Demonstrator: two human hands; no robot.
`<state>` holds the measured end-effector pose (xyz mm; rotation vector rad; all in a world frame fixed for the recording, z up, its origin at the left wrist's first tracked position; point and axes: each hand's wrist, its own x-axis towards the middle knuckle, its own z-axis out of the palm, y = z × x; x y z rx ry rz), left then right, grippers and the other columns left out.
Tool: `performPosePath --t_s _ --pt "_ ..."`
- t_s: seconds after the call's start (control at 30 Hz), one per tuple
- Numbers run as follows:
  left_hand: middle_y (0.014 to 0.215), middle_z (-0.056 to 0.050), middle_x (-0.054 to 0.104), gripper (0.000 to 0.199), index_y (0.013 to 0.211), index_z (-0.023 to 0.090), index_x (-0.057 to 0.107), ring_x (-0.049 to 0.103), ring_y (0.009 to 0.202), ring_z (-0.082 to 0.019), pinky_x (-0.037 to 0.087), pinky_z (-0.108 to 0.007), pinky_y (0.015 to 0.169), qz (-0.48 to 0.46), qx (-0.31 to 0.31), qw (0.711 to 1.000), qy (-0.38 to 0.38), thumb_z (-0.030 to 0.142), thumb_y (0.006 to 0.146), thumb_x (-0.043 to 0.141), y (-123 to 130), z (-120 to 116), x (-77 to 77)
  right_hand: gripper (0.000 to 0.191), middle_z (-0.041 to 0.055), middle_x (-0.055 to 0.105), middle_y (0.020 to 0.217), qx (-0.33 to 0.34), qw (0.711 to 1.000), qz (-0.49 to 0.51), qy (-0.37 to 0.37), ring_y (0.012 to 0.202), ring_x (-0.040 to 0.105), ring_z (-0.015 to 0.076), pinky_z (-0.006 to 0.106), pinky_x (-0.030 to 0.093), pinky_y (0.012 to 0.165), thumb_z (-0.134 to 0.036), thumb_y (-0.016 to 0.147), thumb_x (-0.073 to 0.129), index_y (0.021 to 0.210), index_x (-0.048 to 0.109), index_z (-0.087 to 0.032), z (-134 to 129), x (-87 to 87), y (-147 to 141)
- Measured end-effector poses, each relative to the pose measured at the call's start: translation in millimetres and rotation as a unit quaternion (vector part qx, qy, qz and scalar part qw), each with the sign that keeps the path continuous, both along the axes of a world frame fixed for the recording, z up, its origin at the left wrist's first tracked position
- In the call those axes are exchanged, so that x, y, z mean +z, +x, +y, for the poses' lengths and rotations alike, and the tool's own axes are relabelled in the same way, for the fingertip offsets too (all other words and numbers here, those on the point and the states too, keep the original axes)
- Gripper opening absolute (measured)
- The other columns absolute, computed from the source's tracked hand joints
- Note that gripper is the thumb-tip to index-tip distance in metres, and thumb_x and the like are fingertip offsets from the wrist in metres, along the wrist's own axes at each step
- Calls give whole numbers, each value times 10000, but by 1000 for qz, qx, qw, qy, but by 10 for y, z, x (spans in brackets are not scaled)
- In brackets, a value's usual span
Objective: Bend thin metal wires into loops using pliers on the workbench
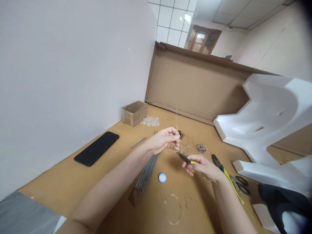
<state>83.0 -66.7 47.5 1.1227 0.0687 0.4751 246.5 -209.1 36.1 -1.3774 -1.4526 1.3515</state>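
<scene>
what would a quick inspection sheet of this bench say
surface: tan fibreboard bench top, large cardboard tray at its far edge
job's things: left hand pinches a thin upright wire; right hand grips small yellow-handled pliers; bundle of wires under the left forearm
clutter: black phone, larger pliers, scissors, clear beads, small cardboard box, round cap, white foam shape
grippers: nothing seen, bare hands only
cables: nothing seen
surroundings: white wall, tiled wall, wooden door

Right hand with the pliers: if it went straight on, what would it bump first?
Most likely the thin wire held in the left hand, just past the tips of the pliers in the right hand, though depth is hard to judge.
</scene>
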Motion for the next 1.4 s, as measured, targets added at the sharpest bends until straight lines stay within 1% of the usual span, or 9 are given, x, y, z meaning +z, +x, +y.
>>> performPosePath --t_s 0.2,0.33,0.53,0.63,0.97,1.17,1.3,1.4 --pt "651 7 546 163 787 146 473 540 600 -75 486 -218 567 1 -8 1000 -6 203 728 613 11 -7 -15 140 -19 502 578 -15 1000 -12 7 509 447 71 189 342 470 -206 742 529 808 623 -125 -2 -7 3" --pt "648 12 536 157 786 144 474 536 600 -74 485 -209 555 -5 -1 1000 -1 197 729 610 16 -5 -16 139 -33 474 555 -24 999 -30 14 482 406 61 184 312 453 -187 735 513 796 625 -132 -12 12 -3" --pt "650 16 528 153 785 147 469 532 596 -72 485 -207 549 -8 0 1000 2 193 731 604 22 2 -22 170 -9 518 623 -32 997 -62 14 537 452 76 192 362 500 -205 738 514 842 632 -142 -26 52 -29" --pt "648 17 525 156 785 150 468 529 592 -71 482 -207 549 -7 3 1000 5 197 728 606 25 2 -23 171 -10 512 618 -34 997 -69 17 538 449 81 197 369 506 -227 739 519 839 632 -144 -23 49 -35" --pt "660 23 528 145 780 157 467 536 600 -73 478 -213 551 -15 4 1000 10 202 736 598 30 -3 -34 170 -14 517 633 -18 997 -67 14 566 460 84 202 379 551 -214 750 516 862 627 -151 -23 56 -31" --pt "667 14 524 157 783 152 466 533 592 -74 484 -218 557 -18 0 1000 6 206 732 604 32 -4 -37 195 12 551 697 -4 998 -55 14 623 495 99 231 410 618 -236 754 517 887 625 -142 -21 44 -35" --pt "669 14 527 152 786 152 466 531 590 -71 483 -211 555 -17 -3 1000 10 207 738 600 34 -5 -39 187 4 542 665 -1 999 -52 10 598 484 93 216 394 581 -230 747 517 868 628 -141 -17 54 -43" --pt "664 19 526 152 786 153 470 535 596 -72 484 -211 554 -18 -3 1000 9 203 735 604 34 -5 -37 171 -15 500 611 -4 999 -52 11 547 443 77 195 356 528 -207 740 509 843 628 -140 -19 60 -46"
